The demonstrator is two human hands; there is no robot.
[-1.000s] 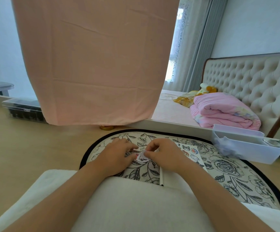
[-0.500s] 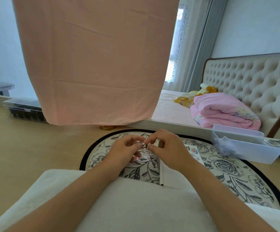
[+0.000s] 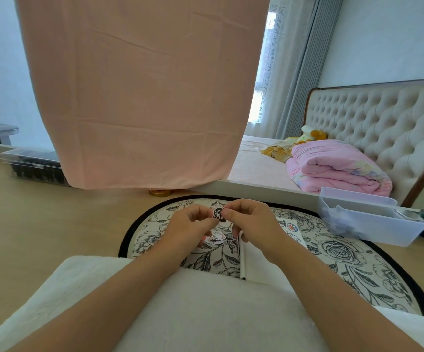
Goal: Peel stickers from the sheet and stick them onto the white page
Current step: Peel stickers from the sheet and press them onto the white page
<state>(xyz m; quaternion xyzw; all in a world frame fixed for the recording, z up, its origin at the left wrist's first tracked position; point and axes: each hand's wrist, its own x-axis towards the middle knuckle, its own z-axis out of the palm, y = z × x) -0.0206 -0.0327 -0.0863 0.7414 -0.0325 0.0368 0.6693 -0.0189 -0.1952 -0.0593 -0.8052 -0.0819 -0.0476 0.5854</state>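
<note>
Both hands are now raised off the floral mat (image 3: 358, 262). The left hand (image 3: 190, 228) and right hand (image 3: 252, 224) together pinch a small dark sticker (image 3: 218, 214) above the mat's centre. Probably peeling its backing; the white page (image 3: 256, 262) waits on the mat below.

Head view, forward-down (close), over hands (image 3: 221, 224)

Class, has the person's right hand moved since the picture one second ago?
Yes. The right hand has risen away from the person, nearer the far black rim of the floral mat, pinching a small dark sticker together with the left hand.
</note>
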